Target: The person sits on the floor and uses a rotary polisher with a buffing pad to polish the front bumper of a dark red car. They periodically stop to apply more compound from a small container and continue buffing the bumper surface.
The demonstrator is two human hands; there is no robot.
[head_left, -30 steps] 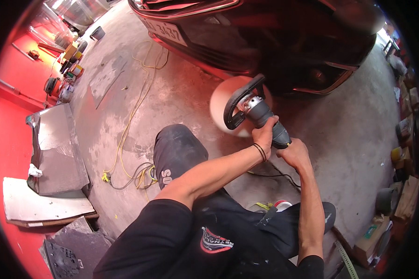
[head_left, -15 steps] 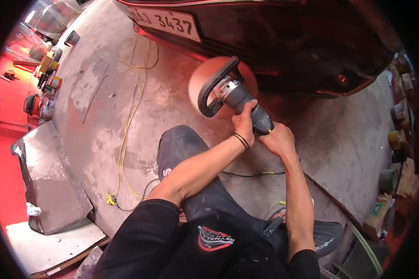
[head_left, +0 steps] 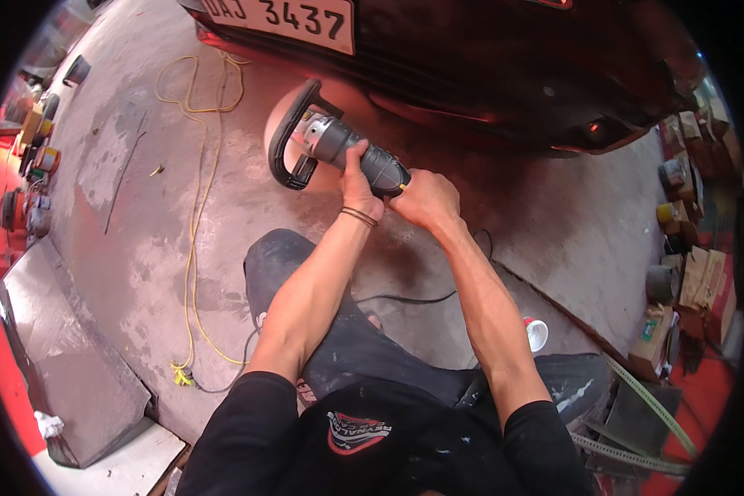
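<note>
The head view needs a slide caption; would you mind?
Left hand and right hand grip a polisher near a dark car.

The stained grey concrete floor [head_left: 546, 211] spreads across the scene. A thin yellow cable [head_left: 193, 248] lies on it at the left, looped at the far end and running near to a bright yellow plug [head_left: 182, 374]. A small yellowish scrap [head_left: 156, 170] lies left of this cable. A slim black cord [head_left: 413, 299] curves across the middle. A round red-and-white container [head_left: 536, 333] sits at the near right, and brown cardboard boxes [head_left: 651, 335] stand along the right edge.
</note>
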